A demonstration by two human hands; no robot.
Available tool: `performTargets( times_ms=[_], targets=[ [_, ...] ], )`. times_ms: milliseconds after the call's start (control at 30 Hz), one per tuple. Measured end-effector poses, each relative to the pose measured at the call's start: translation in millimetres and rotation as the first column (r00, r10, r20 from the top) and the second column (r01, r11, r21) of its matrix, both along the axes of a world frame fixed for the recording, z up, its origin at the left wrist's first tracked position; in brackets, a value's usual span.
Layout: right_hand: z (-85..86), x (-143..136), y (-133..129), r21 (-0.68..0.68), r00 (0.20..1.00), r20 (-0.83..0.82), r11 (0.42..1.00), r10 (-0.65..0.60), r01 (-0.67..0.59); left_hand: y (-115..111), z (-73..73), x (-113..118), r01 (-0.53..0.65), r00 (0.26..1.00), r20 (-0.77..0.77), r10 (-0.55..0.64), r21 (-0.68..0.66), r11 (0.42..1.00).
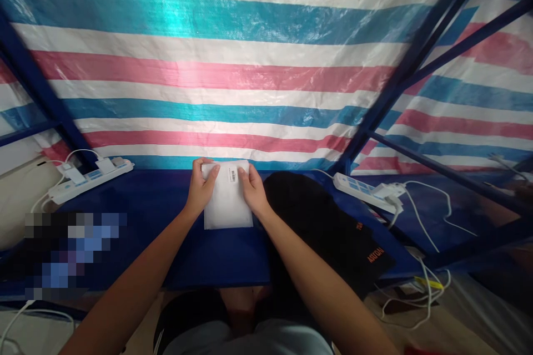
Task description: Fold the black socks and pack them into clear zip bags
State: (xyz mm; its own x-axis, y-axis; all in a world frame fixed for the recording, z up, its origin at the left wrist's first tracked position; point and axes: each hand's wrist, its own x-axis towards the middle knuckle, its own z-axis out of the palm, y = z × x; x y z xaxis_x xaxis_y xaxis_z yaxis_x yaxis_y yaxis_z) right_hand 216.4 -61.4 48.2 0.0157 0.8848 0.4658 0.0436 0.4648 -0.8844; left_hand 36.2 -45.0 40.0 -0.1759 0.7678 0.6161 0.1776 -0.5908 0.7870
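Note:
A flat white package (227,205) with a small barcode label near its top edge is held between my two hands, over the blue shelf (154,222). My left hand (202,186) grips its upper left side, thumb on the front face. On the upper right side, my right hand (254,188) is closed the same way, its thumb beside the label. The fingers behind the package are mostly hidden. Just right of my right hand lies a dark folded cloth (308,216) with orange lettering.
White power strips with plugs stand at the left (91,180) and the right (366,191). Loose white cables (428,288) hang at the lower right. Blue metal posts frame a striped plastic sheet (233,77) behind the shelf. A pixelated area covers something at the left.

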Motion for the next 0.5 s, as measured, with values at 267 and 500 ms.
performTargets(
  times_ms=[267,500],
  targets=[
    [10.6,6,-6,0.115,0.990,0.048,0.986,-0.130,0.124,-11,12.6,6,0.130,0.988,0.071,-0.137,0.097,0.987],
    [11.7,8,-5,0.132,0.990,0.070,0.985,-0.118,0.108,-13,9.1,10,0.115,0.993,0.038,-0.116,0.026,0.993]
  ],
)
